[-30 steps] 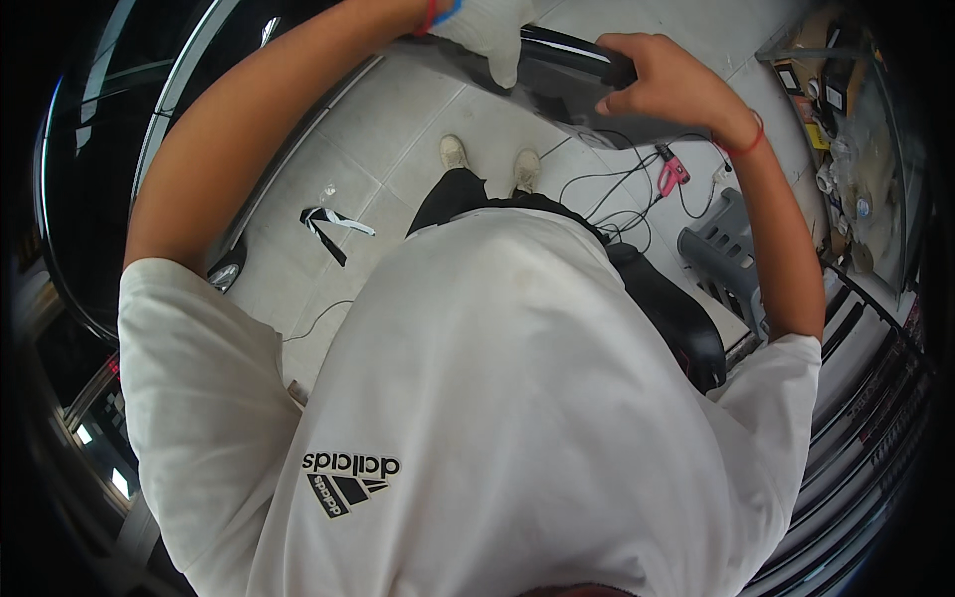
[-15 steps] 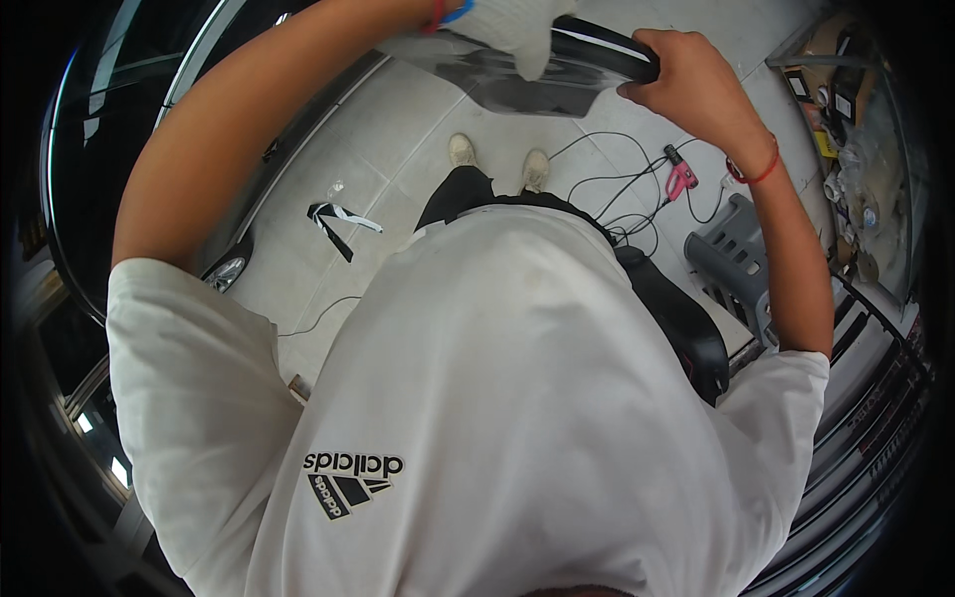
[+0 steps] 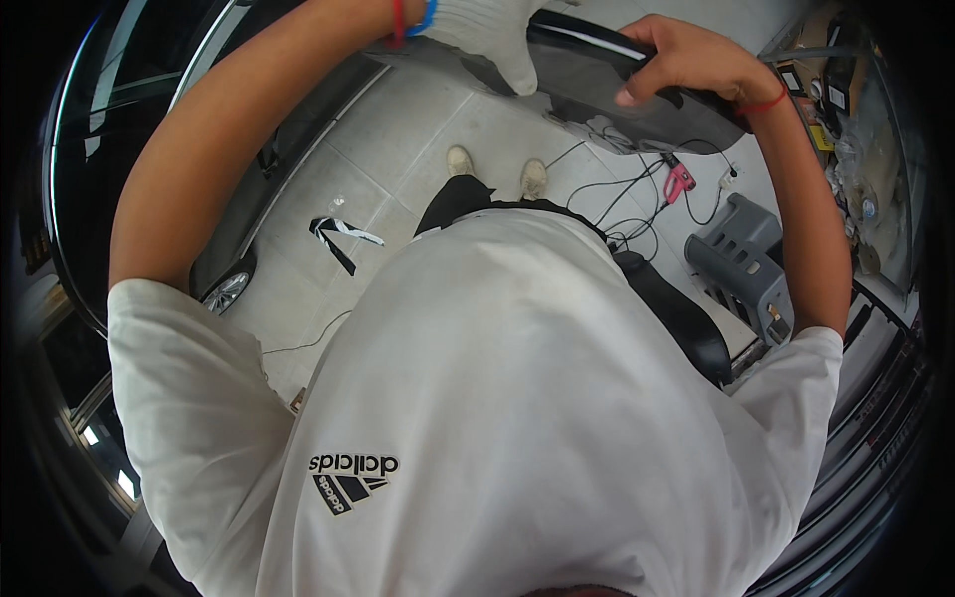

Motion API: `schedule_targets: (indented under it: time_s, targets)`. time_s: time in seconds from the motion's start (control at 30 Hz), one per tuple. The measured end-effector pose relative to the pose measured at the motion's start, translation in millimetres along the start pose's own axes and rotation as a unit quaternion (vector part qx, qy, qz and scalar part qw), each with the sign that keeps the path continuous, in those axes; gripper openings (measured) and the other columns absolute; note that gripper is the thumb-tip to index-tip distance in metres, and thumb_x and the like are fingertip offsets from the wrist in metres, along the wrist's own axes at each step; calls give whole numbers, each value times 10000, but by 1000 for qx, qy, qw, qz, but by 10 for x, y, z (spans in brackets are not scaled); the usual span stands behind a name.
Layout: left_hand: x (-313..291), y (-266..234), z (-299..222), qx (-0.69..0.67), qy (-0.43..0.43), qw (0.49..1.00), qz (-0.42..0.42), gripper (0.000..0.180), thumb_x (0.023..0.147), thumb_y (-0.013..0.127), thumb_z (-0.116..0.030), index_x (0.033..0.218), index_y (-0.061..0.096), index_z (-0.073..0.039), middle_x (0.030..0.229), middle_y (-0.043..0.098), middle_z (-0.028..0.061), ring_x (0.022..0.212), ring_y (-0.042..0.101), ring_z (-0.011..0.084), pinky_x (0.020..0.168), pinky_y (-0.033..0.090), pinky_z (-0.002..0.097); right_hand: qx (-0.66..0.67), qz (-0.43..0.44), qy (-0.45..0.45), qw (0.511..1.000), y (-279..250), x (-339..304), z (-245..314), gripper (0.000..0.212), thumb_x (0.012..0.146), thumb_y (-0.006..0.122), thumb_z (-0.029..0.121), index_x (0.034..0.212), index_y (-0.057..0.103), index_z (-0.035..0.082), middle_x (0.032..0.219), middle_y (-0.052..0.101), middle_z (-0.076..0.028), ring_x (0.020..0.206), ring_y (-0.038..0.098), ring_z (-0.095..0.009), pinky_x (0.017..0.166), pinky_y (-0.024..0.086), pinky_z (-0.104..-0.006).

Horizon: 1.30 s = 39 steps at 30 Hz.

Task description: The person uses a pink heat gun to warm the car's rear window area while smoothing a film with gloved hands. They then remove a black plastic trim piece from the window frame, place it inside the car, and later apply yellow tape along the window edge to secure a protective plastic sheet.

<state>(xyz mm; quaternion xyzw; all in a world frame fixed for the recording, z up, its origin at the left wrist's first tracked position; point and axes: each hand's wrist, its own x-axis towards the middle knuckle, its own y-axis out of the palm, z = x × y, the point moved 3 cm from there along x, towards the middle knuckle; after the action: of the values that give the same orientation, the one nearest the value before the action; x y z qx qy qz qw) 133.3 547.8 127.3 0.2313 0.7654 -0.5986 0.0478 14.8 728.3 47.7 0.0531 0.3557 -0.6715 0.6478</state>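
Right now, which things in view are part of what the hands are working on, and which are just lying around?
In hand:
- glossy black panel, held up in front
- left hand in a white glove, gripping the panel
- right hand, bare, gripping the panel

Lying about:
- grey plastic crate
- pink tool and black cables on the tiled floor
- black-and-white strip

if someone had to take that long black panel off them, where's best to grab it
Probably the black panel between the two hands, along its long glossy upper edge, coming from above. The gloved left hand holds its left part and the bare right hand wraps fingers over the right, so only the middle is free.
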Motion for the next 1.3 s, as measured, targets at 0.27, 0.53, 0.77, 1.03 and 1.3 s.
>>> schedule_targets:
  time_s: [0.27,0.53,0.77,1.03,1.3]
  targets:
    - [-138,183,294,-209,-65,962,164,414,748,839,-272,1051,772,2,905,764,213,838,733,322,807,568,414,-298,-208,-138,921,289,-90,384,420,700,902,272,943,733,-26,802,727,-206,764,701,-417,721,545,-448]
    - [-195,439,482,-400,-118,883,217,421,706,835,-308,991,760,-7,950,758,244,885,741,416,784,590,461,-275,-354,-186,874,527,-94,139,502,704,907,234,1076,730,-55,817,678,-158,725,627,-278,756,530,-352]
    - [135,295,187,25,-77,985,151,482,685,842,-336,1018,773,6,939,766,228,854,744,385,781,583,452,-21,-85,-65,994,321,65,-240,474,722,910,307,1053,769,-1,848,739,-103,790,690,-199,765,534,-346]
    - [137,510,168,123,-67,990,4,289,741,760,-231,948,776,-30,819,731,239,772,741,405,774,595,482,50,-32,-75,995,369,151,-372,481,797,887,315,1057,723,-55,756,652,-46,678,605,-167,675,503,-336]
    - [-66,857,382,78,-155,985,19,404,713,824,-178,1085,739,-44,885,741,172,846,741,342,785,607,424,56,1,-31,998,626,511,-380,480,698,929,327,1079,802,65,918,776,-115,817,724,-328,779,574,-419]
